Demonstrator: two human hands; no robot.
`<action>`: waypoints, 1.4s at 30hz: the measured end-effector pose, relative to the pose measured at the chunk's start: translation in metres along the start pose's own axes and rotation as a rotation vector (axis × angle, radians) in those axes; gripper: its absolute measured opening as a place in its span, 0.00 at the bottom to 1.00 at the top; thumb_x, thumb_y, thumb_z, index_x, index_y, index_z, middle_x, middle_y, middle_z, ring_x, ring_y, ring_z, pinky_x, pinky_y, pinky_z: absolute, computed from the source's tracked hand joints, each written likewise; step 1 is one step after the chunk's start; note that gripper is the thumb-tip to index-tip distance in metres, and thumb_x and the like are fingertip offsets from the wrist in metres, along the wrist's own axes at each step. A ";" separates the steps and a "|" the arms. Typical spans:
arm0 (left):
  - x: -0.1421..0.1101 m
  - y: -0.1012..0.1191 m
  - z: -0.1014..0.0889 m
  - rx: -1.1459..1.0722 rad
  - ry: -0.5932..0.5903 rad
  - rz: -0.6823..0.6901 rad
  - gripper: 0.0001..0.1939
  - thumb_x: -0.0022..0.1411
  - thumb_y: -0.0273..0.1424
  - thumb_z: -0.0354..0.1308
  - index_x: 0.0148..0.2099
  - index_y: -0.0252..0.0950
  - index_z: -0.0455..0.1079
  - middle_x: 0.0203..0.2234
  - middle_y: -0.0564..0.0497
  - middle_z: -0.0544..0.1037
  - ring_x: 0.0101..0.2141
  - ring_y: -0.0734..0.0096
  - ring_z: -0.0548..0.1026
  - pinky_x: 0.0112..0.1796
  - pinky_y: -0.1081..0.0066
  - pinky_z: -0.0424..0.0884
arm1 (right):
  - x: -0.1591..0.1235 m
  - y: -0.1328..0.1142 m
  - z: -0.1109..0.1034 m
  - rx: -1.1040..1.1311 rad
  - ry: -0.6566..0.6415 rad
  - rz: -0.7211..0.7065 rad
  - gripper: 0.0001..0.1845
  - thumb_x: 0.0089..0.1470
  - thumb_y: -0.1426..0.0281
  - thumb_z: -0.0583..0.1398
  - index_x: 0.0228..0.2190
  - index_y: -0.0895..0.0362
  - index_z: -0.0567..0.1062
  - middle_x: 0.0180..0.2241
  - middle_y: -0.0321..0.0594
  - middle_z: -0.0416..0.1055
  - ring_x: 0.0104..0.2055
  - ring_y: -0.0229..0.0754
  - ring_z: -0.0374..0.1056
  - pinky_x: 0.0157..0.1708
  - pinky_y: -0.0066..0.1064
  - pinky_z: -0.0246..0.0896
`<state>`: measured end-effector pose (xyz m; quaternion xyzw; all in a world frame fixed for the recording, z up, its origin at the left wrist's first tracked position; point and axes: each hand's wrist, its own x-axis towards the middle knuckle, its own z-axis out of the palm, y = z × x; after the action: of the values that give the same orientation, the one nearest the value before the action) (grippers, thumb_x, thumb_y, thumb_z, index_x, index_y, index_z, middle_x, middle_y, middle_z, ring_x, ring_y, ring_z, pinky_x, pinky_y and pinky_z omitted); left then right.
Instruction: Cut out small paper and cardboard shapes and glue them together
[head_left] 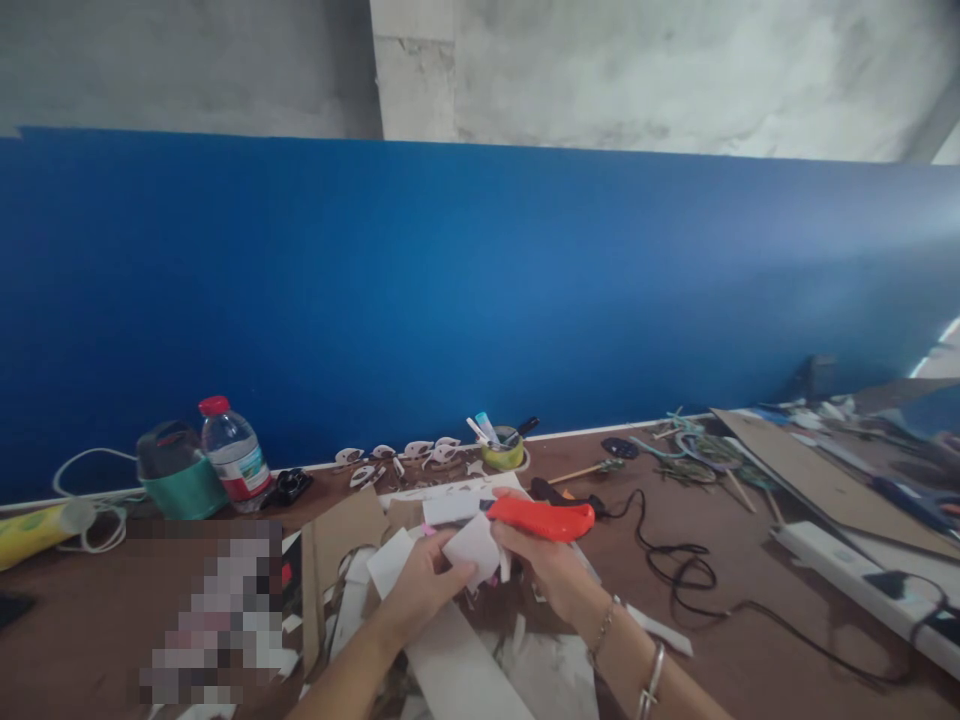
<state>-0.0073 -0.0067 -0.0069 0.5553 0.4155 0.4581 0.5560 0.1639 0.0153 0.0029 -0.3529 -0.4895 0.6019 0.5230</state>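
Near the bottom middle, my left hand pinches a small white piece of card between thumb and fingers. My right hand is closed around a tool with a bright red-orange handle, its short dark end pointing left. The tool's exact kind is hard to make out. My right fingertips are close to the card's right edge, partly hidden behind it. Beneath both hands lie a long white strip of card and a heap of white scraps.
Cut white shapes line the blue partition. A yellow-green tape roll holds pens. At left stand a bottle and a teal container. A black cable runs to a white power strip; cardboard lies at right.
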 end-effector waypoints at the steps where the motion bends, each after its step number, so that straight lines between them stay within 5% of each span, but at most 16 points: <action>1: 0.000 -0.001 0.000 0.009 -0.004 -0.001 0.20 0.49 0.39 0.64 0.42 0.31 0.75 0.30 0.46 0.79 0.30 0.65 0.73 0.31 0.71 0.67 | 0.000 -0.002 0.000 -0.007 0.004 -0.011 0.23 0.46 0.65 0.65 0.45 0.47 0.70 0.28 0.33 0.70 0.31 0.44 0.66 0.30 0.35 0.64; 8: 0.003 -0.007 -0.001 0.117 -0.066 0.033 0.15 0.49 0.28 0.62 0.41 0.32 0.72 0.28 0.49 0.77 0.29 0.66 0.73 0.30 0.72 0.67 | -0.002 -0.006 -0.005 -0.221 -0.035 -0.076 0.20 0.47 0.69 0.64 0.43 0.49 0.70 0.27 0.31 0.66 0.30 0.40 0.62 0.31 0.31 0.59; 16: 0.005 -0.001 0.004 -0.061 -0.072 0.068 0.20 0.51 0.35 0.65 0.46 0.33 0.72 0.39 0.44 0.79 0.38 0.59 0.76 0.43 0.63 0.69 | 0.000 0.005 -0.002 -0.289 0.187 -0.223 0.23 0.48 0.66 0.63 0.47 0.50 0.66 0.31 0.33 0.68 0.35 0.41 0.65 0.40 0.33 0.60; 20: 0.004 0.002 0.004 -0.077 -0.004 0.056 0.21 0.51 0.40 0.64 0.45 0.32 0.74 0.38 0.43 0.80 0.38 0.56 0.76 0.41 0.62 0.70 | 0.000 0.000 0.000 -0.193 0.125 -0.154 0.22 0.47 0.66 0.63 0.45 0.50 0.68 0.27 0.31 0.67 0.31 0.41 0.64 0.37 0.33 0.61; 31: 0.000 0.005 0.001 -0.125 -0.057 0.074 0.19 0.50 0.37 0.65 0.44 0.33 0.76 0.37 0.44 0.81 0.37 0.59 0.76 0.42 0.64 0.69 | 0.000 -0.006 0.000 0.181 0.002 0.117 0.25 0.42 0.70 0.67 0.44 0.53 0.72 0.32 0.35 0.73 0.33 0.42 0.66 0.32 0.31 0.63; 38: 0.000 0.007 0.001 -0.161 -0.084 0.060 0.16 0.52 0.36 0.64 0.41 0.32 0.77 0.33 0.45 0.81 0.33 0.61 0.76 0.39 0.67 0.69 | 0.000 0.000 -0.004 0.235 -0.108 0.146 0.23 0.43 0.69 0.67 0.44 0.52 0.72 0.29 0.33 0.72 0.30 0.40 0.68 0.29 0.30 0.64; 42: 0.001 0.002 -0.001 -0.087 -0.019 0.054 0.16 0.50 0.36 0.63 0.40 0.31 0.76 0.31 0.46 0.80 0.32 0.63 0.75 0.36 0.70 0.68 | -0.003 -0.008 0.000 0.122 -0.061 0.014 0.20 0.47 0.68 0.64 0.45 0.51 0.71 0.29 0.33 0.70 0.30 0.41 0.66 0.31 0.31 0.63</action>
<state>-0.0078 -0.0054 -0.0043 0.5458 0.3749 0.4853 0.5710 0.1662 0.0125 0.0101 -0.3052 -0.4651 0.6448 0.5241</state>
